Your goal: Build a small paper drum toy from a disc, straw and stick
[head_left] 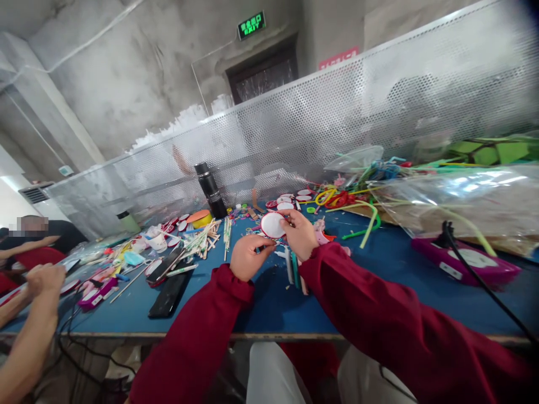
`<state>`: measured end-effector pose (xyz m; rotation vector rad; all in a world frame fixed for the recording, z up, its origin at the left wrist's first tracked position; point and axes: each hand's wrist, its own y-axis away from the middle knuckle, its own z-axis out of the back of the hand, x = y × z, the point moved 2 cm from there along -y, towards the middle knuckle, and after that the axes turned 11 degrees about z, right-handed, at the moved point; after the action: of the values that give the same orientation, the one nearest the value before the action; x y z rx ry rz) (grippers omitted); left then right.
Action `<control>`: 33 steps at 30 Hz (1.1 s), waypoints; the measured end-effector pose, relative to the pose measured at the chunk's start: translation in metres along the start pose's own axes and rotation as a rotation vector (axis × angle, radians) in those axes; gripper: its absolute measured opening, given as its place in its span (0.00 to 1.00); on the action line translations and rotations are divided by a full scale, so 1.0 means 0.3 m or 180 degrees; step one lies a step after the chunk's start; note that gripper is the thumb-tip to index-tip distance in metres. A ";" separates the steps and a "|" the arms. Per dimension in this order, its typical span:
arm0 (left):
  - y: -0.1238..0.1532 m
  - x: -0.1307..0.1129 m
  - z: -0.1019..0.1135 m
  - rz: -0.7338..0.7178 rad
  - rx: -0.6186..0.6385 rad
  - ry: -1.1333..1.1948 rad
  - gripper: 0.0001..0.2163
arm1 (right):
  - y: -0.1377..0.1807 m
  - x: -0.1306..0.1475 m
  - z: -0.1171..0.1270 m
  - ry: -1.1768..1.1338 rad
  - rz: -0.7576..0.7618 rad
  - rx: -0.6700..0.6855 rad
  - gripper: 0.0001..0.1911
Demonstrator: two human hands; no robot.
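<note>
A round white disc with a red rim (272, 224) is pinched at its right edge by my right hand (300, 234), held up over the blue table with its white face towards me. Just below and left of it is my left hand (249, 257), thumb and forefinger pressed together; what lies between them, if anything, is too small to name. Under my right hand lie several pale and teal sticks (295, 274). More white discs with red rims (285, 205) rest on the table behind the held one.
A black bottle (211, 189) stands at the back. Wooden sticks (206, 238) and a black phone (170, 294) lie to the left. At the right are a purple box (463, 264) with a cable, bendy tubes (366, 224) and plastic bags. Another person's arm (40, 314) reaches in from the left.
</note>
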<state>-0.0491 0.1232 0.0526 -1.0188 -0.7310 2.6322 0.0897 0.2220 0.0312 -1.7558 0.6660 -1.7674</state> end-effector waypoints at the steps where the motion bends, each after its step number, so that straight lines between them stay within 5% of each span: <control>1: 0.000 0.002 0.001 0.0012 0.0000 0.0009 0.06 | -0.001 -0.004 0.000 -0.0010 0.0003 -0.0005 0.17; 10: -0.006 0.022 0.005 0.0120 0.0027 0.0119 0.07 | -0.004 0.012 0.005 -0.0056 0.0031 -0.0018 0.17; 15: -0.019 0.046 -0.007 0.0553 0.0099 0.0467 0.07 | 0.003 0.031 0.001 -0.0272 -0.0097 0.0104 0.17; 22: -0.043 0.120 0.004 0.1078 0.0050 0.1149 0.04 | 0.018 0.047 -0.019 -0.0396 -0.0160 0.0516 0.16; 33: -0.050 0.141 -0.001 0.1562 -0.0231 0.2357 0.15 | 0.035 0.088 -0.038 -0.0152 0.0199 0.1503 0.19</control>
<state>-0.0795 0.1519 0.0362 -2.2406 -0.4288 2.2581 0.0790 0.1957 0.0428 -1.4308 0.2493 -1.6663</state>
